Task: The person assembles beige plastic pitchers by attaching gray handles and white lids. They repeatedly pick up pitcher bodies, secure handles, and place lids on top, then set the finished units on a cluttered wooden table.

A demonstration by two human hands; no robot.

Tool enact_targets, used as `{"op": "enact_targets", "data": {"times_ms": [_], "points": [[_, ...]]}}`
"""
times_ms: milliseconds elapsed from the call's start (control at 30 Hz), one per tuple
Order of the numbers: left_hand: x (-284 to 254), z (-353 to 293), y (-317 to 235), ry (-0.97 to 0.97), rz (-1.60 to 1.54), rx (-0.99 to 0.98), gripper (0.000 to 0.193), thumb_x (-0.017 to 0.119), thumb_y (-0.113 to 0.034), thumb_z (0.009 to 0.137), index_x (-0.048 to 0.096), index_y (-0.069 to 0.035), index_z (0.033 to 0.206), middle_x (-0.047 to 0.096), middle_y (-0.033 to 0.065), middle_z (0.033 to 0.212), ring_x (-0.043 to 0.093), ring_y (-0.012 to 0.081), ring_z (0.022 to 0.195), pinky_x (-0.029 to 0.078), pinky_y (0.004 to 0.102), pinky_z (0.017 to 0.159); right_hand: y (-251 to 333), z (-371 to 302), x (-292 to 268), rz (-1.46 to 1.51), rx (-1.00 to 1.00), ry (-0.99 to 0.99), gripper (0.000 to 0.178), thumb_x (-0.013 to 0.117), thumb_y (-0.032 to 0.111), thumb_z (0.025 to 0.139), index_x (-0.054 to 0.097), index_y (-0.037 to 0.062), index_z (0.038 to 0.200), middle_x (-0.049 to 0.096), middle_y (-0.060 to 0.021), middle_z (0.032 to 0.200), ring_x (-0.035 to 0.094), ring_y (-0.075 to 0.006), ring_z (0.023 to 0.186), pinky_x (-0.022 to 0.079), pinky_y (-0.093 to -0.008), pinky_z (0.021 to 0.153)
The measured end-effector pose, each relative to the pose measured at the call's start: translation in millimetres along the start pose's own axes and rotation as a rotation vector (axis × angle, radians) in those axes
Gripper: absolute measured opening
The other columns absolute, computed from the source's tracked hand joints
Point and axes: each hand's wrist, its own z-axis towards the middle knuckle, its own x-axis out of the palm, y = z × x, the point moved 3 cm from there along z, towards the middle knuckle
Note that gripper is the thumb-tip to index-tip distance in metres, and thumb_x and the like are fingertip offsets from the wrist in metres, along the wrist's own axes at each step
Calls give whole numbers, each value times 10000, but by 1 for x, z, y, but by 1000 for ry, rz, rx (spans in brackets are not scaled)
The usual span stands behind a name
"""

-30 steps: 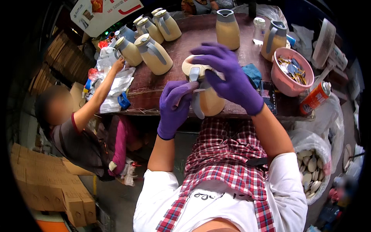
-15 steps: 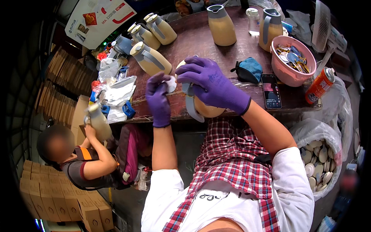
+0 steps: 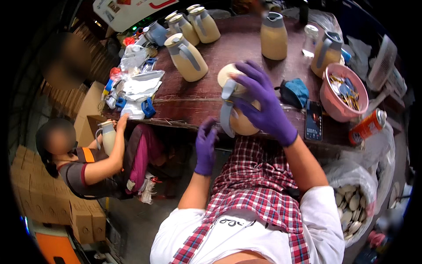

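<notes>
A: Item in hand?

B: One cream jug (image 3: 247, 126), grey handle (image 3: 226, 115), pale lid (image 3: 227, 75), at the front edge of the worktop (image 3: 239, 37). Whether quite upright, I cannot tell.

A: Right hand (image 3: 263, 105)?

B: Purple-gloved. Fingers in a wide curve about the jug's neck, beside the lid, with the jug in their hold; how firm the pressure, I cannot tell.

A: Left hand (image 3: 205, 148)?

B: Gloved to match. Fingers loosely curled, part-way spread, apart from the jug; nothing seen in them.

A: Handling notes?

B: By judgement: stiff shell, moderate weight, smooth enough to slip; any inner liner may be fragile. Best holds: the handle, or one hand about the neck and one beneath the base. Poor hold: the lid, which could come away.

A: Adjacent stock?

B: Right side: one teal pouch (image 3: 295, 93), one phone (image 3: 313, 121), one pink tub (image 3: 339, 110) of small parts, one red spray can (image 3: 368, 126). Far left: one standing jug (image 3: 192, 64). Seated left: one co-worker (image 3: 94, 167), holding another jug (image 3: 108, 138).
</notes>
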Motion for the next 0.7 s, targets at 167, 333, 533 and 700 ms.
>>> {"op": "enact_targets", "data": {"times_ms": [167,333,533,700], "points": [[5,-32,-9,139,29,56,537,651,-76,953,458,-6,1450,554,39,1324,545,80,997,468,232,874,-12,-111,-9,393,488,-153,436,556,-68,844,649,42,1255,620,-143,1291,582,-281,1209,436,-380,1045],[31,-3,-32,312,386,350,512,752,-161,897,560,-14,1349,565,115,1342,584,220,1185,487,353,972,7,-210,-6,484,811,387,287,528,-1,918,685,-12,1158,685,-131,1154,642,-229,1097,480,-331,980],[64,70,6,178,315,262,433,733,-292,917,601,-33,1237,692,167,1063,687,282,970,532,376,865,5,-294,-14,540,1165,523,298,518,53,956,651,-26,1211,674,-132,1209,626,-228,1145,473,-324,1000],[42,155,-11,-66,503,324,392,685,-373,951,611,-48,1156,689,144,973,647,232,877,514,374,795,0,-280,-16,464,1065,530,297,505,85,975,656,-15,1209,672,-133,1192,633,-238,1127,475,-325,990]]}}
